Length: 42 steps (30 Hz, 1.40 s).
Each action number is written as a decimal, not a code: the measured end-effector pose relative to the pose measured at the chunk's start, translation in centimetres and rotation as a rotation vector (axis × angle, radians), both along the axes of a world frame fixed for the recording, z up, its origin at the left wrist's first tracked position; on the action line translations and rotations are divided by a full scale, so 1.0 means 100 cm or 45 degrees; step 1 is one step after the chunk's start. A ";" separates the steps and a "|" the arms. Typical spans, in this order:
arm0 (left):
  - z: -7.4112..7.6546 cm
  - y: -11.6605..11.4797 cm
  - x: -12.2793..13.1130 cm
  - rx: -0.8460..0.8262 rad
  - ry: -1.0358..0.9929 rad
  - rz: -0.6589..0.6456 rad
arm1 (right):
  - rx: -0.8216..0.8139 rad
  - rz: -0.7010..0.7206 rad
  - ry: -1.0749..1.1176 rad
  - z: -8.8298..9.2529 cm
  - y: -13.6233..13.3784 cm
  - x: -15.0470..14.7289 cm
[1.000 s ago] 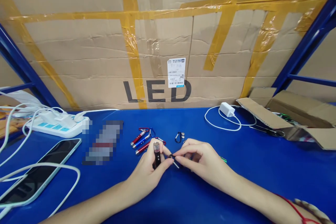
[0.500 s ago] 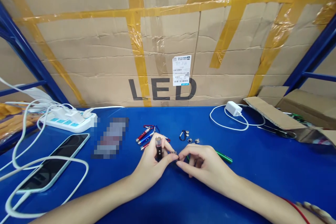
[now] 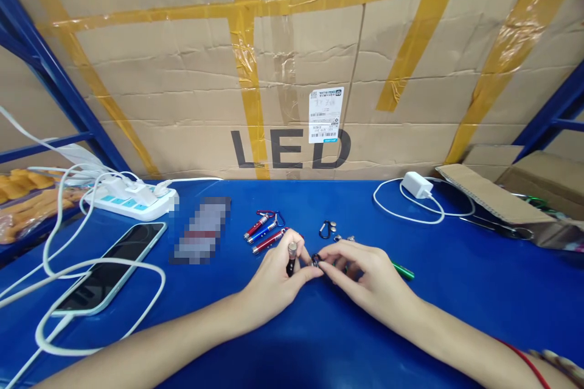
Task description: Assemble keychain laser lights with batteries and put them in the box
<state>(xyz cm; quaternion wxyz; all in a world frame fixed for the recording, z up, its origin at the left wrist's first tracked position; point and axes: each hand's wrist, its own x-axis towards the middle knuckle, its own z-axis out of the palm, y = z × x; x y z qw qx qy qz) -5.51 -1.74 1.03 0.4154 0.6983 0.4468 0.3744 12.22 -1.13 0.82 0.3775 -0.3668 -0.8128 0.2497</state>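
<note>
My left hand (image 3: 272, 275) is closed round a small black flashlight (image 3: 291, 260) that stands nearly upright, silver end up. Its thumb and a finger also meet at a tiny dark ring-shaped piece with a silver part (image 3: 316, 260). From the other side, the fingertips of my right hand (image 3: 371, 270) pinch this same piece. Beyond the left hand lie a red flashlight (image 3: 255, 228), a blue flashlight (image 3: 263, 233) and another red flashlight (image 3: 268, 242). A black carabiner (image 3: 324, 230) and several small silver discs (image 3: 333, 226) sit behind the hands. A green flashlight (image 3: 404, 270) shows partly beside my right hand.
On the left are a phone (image 3: 116, 264), looped white cables (image 3: 159, 276) and a power strip (image 3: 152, 211). A white charger (image 3: 417, 185) lies at the back right, near an opened cardboard box (image 3: 486, 197). A large taped carton (image 3: 182, 91) walls off the back.
The whole view has shifted slightly, so the table things appear further right. Both hands stay together at the small piece, whose dark ring now shows more clearly between the fingertips.
</note>
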 end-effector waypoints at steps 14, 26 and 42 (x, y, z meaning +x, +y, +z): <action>0.001 0.001 -0.001 -0.100 -0.104 -0.115 | -0.134 0.019 -0.005 0.006 0.002 0.004; -0.004 -0.001 -0.002 0.172 0.077 0.001 | -0.389 0.041 -0.014 0.002 0.003 0.001; -0.002 -0.002 0.002 0.136 0.151 0.045 | -0.138 0.049 -0.062 0.000 0.005 0.004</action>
